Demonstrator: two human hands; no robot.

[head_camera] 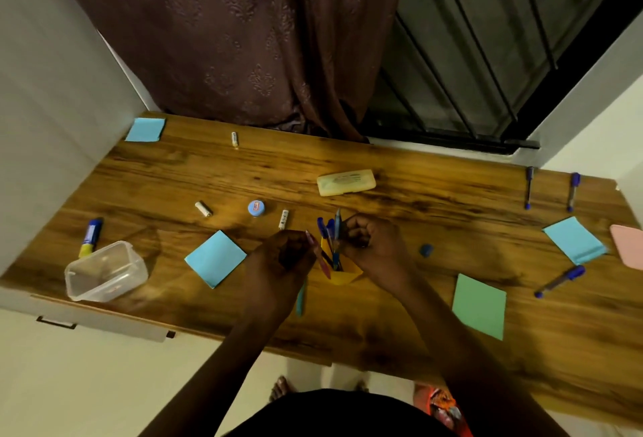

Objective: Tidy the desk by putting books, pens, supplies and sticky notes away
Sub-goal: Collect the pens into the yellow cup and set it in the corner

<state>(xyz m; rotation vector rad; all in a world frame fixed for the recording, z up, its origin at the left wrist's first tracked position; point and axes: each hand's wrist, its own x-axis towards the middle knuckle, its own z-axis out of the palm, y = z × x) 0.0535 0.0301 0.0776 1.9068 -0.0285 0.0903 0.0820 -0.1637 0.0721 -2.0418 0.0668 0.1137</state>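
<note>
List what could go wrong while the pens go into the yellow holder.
The yellow holder looks light and is crowded: the right hand grips blue pens in it while the left hand pinches a pink pen; a push might tip it. The teal pen lies by the left wrist, near the front edge of the desk; the arm could sweep it off.
</note>
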